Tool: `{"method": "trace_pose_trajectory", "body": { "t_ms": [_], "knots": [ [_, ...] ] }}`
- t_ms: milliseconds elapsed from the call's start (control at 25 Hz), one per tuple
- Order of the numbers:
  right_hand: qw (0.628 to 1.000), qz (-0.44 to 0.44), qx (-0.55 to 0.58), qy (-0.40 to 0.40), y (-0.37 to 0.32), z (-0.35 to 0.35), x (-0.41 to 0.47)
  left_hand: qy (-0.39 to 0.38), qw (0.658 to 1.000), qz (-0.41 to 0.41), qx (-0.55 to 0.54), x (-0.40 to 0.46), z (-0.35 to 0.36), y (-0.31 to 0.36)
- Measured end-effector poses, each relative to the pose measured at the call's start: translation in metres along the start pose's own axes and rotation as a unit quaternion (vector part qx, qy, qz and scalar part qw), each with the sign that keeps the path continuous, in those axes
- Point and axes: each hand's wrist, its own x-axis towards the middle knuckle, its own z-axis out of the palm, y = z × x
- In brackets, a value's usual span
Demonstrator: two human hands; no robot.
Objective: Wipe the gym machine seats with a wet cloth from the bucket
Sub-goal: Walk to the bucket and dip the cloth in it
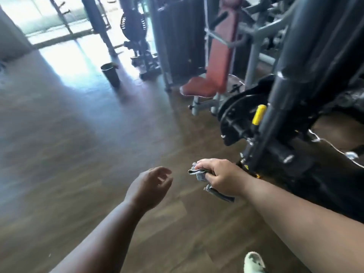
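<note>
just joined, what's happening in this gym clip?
A person is on the wood floor of a gym, among the machines. Their right hand grips a crumpled grey cloth; the left hand is loosely open and holds nothing. A dark bucket stands on the floor farther ahead, near the bright windows. A machine with a red seat and red backrest is ahead to the right, and neither hand is touching it. The frame is blurred.
</note>
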Motion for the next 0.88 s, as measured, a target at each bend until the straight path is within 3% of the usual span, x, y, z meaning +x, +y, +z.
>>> {"method": "trace_pose_trajectory", "body": {
  "t_ms": [120, 400, 640, 880],
  "knots": [
    [1.0, -0.017, -0.017, -0.003, -0.017, 0.007, 0.051, 0.028, 0.997, -0.055, -0.036, 0.009, -0.012, -0.034],
    [0.995, -0.066, -0.045, -0.053, -0.015, 0.01, 0.189, 0.014, 0.99, -0.133, -0.037, 0.096, -0.039, -0.09],
    [0.986, -0.134, -0.073, -0.07, -0.048, 0.017, 0.339, 0.085, 0.97, -0.217, -0.071, 0.178, -0.097, -0.151],
    [0.984, -0.145, -0.09, -0.047, -0.103, 0.047, 0.505, 0.081, 0.967, -0.222, -0.099, 0.285, -0.154, -0.265]
  ]
}}
